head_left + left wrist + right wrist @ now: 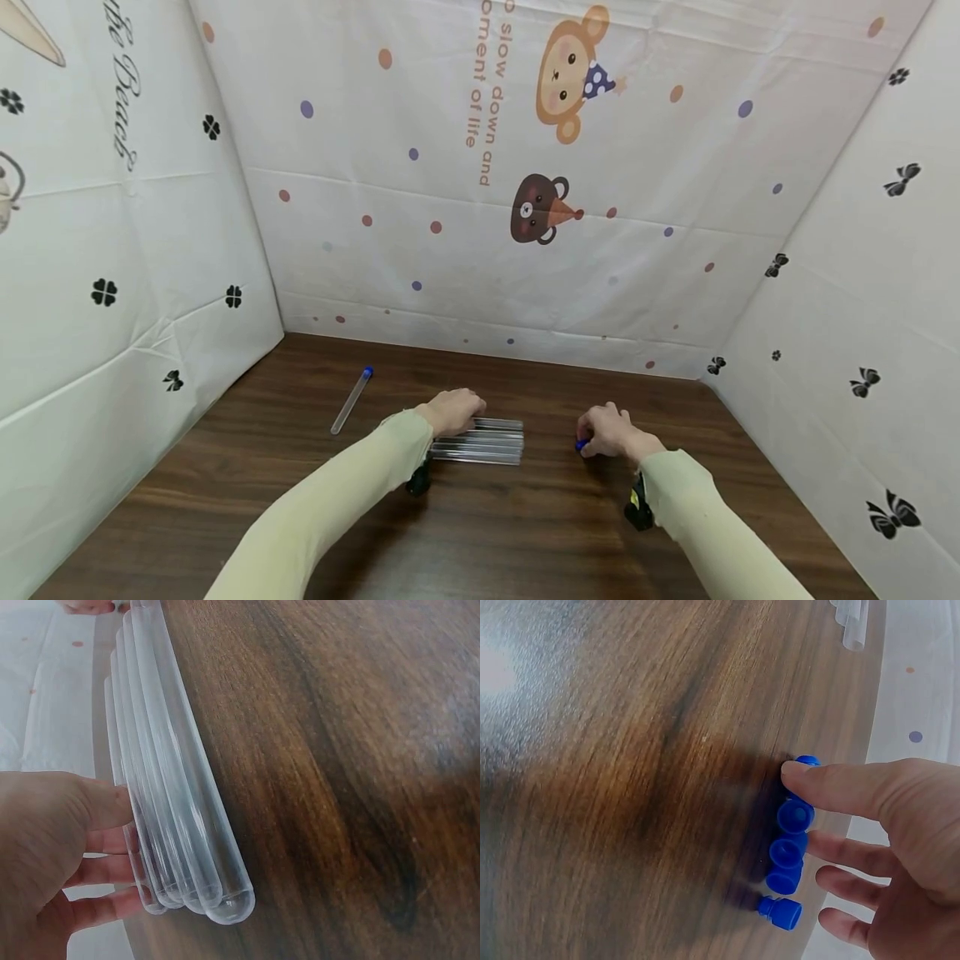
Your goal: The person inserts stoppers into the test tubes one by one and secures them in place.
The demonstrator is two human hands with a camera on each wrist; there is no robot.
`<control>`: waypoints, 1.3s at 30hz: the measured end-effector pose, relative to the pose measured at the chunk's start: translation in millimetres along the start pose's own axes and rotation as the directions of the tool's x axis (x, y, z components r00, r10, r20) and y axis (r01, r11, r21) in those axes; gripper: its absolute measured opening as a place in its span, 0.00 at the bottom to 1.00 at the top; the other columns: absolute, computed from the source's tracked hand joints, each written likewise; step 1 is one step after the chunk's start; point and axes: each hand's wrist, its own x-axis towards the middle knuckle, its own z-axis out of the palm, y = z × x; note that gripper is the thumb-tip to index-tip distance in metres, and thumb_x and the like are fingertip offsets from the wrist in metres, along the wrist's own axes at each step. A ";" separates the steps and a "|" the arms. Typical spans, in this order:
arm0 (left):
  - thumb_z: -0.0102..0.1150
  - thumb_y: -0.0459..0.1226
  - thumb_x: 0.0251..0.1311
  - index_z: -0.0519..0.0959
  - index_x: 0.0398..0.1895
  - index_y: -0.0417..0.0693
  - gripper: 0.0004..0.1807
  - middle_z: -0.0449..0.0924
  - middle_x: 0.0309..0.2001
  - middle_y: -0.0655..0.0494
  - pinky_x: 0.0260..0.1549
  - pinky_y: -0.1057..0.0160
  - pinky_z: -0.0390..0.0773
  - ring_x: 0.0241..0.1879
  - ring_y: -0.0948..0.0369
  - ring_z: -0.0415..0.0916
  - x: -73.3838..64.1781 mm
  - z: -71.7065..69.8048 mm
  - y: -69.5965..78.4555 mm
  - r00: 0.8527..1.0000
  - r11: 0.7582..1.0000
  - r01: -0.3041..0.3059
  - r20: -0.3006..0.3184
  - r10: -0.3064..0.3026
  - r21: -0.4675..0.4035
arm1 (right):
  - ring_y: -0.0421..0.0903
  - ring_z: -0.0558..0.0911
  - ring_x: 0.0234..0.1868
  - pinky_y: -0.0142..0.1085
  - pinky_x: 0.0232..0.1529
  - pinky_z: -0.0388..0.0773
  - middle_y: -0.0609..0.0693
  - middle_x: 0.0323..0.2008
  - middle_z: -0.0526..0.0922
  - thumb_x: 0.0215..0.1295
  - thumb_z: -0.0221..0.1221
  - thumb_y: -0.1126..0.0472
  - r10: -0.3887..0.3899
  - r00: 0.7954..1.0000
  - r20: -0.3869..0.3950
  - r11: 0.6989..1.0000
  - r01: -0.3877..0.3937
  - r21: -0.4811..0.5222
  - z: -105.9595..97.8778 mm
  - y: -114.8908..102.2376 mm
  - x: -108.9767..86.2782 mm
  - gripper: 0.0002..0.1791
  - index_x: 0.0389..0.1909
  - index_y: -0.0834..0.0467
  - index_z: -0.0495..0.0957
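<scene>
Several clear, round-bottomed plastic tubes [184, 795] lie side by side on the dark wood table. At their far side is my left hand [454, 412]; in the left wrist view its thumb and straight fingers [105, 907] touch the outermost tube near the rounded ends. To the right, my right hand [609, 430] is at a row of small blue caps [786, 853]. Its thumb crosses over the end cap [808, 760], pinching it, and mostly hides it. The other fingers spread along the row. One cap [784, 913] lies on its side at the near end.
A single tube with a blue cap [352, 402] lies at the back left of the table [510, 533]. White printed sheets [450, 267] enclose the back and both sides. Black wrist cameras [637, 504] sit under both sleeves.
</scene>
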 end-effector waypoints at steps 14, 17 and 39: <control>0.54 0.33 0.67 0.79 0.46 0.49 0.08 0.82 0.42 0.54 0.37 0.62 0.80 0.41 0.58 0.80 -3.9 -3.3 -9.0 1.000 0.999 0.005 -0.025 -0.006 -0.036 | 0.53 0.74 0.44 0.53 0.44 0.65 0.48 0.36 0.83 0.62 0.63 0.55 0.033 0.997 -0.062 0.999 -0.032 0.017 -4.9 -1.3 2.9 0.07 0.35 0.55 0.82; 0.52 0.27 0.66 0.76 0.49 0.49 0.12 0.82 0.45 0.51 0.37 0.62 0.80 0.42 0.57 0.82 -8.1 -7.8 -12.1 0.999 0.997 0.010 -0.030 -0.012 -0.073 | 0.53 0.77 0.43 0.56 0.45 0.67 0.50 0.37 0.84 0.64 0.61 0.56 0.024 0.997 -0.079 0.999 -0.022 0.026 -8.4 -2.5 2.1 0.09 0.37 0.57 0.82; 0.51 0.23 0.63 0.69 0.55 0.49 0.20 0.83 0.45 0.48 0.45 0.59 0.80 0.41 0.57 0.82 -22.3 -26.5 -25.3 0.996 0.998 -0.041 -0.087 0.036 -0.054 | 0.41 0.73 0.29 0.43 0.38 0.67 0.45 0.26 0.79 0.60 0.65 0.57 -0.052 0.984 -0.172 0.992 0.070 0.101 -27.1 -21.0 14.5 0.07 0.31 0.55 0.78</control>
